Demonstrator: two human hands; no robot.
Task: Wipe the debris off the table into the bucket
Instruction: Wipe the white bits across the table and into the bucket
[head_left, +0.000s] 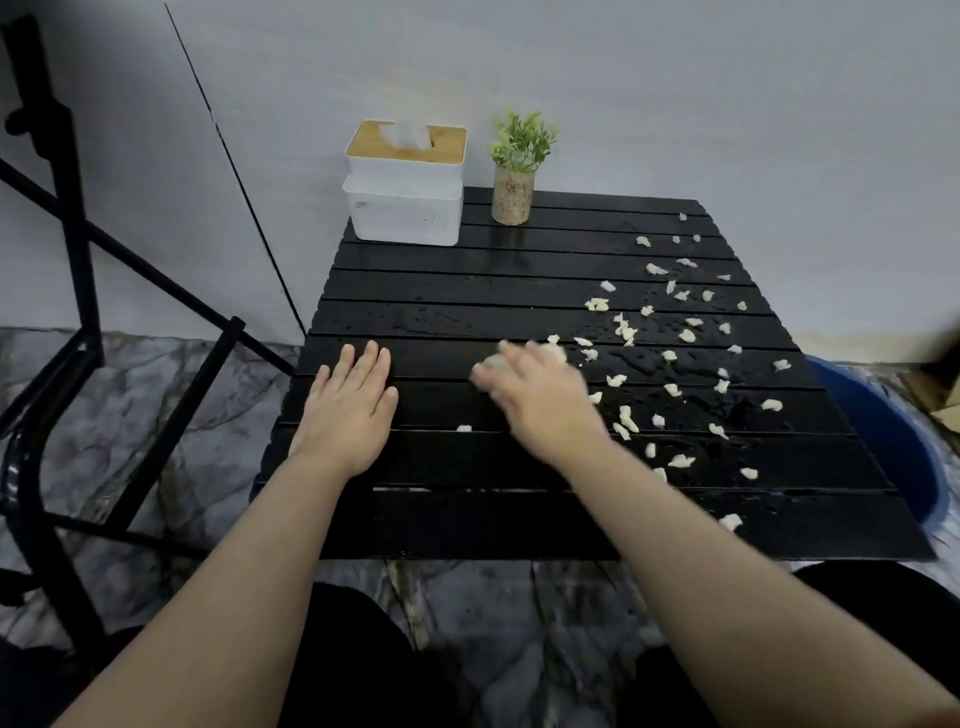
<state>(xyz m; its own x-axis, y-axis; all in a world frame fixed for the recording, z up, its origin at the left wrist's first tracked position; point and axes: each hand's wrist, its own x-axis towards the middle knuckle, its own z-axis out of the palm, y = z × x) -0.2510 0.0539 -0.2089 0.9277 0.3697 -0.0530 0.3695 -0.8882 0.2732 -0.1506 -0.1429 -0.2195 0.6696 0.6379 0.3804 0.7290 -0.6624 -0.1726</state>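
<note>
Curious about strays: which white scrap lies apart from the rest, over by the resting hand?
The lone scrap between the two hands; all other scraps lie right of the wiping hand.

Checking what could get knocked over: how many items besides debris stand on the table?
2: a tissue box at the far left corner, a potted plant just right of it.

far-left: tissue box (405, 200), plant (514, 171) block | left table (467, 291) slats: free | right: debris (670, 358) scattered

Tissue box (406, 187) beside potted plant (514, 171); black metal frame (67, 291) left.
</note>
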